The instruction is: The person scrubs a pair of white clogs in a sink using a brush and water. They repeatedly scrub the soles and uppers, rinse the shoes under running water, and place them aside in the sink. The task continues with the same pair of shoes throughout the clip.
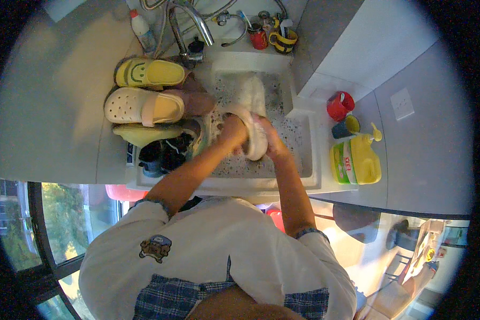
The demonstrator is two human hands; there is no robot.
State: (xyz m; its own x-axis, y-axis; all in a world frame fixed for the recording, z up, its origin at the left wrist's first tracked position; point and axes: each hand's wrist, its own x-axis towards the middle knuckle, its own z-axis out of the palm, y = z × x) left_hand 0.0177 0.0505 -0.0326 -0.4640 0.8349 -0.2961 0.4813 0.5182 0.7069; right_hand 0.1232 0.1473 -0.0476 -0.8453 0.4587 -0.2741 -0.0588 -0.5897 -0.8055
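Note:
Both hands are over the wash sink (315,160), where dark specks dot the wet basin. A pale foam clog (257,142) is between them: my left hand (235,130) grips it from the left, with some fingers hidden inside or behind it, and my right hand (271,136) holds its right side. Just beyond the hands, a whitish, blurred item (253,92) lies in the basin; whether it is a second shoe or foam I cannot tell. Left of the basin rest a yellow smiley slipper (150,73), a beige clog with holes (124,106) and a yellowish shoe (144,134).
A chrome faucet (198,22) arches at the back left, near a red-capped bottle (143,32). Dark shoes (162,156) sit at the near left. A red cup (339,106), a dark cup (345,127) and a yellow pump jug (356,160) line the right ledge. A yellow-black mug (283,42) stands behind.

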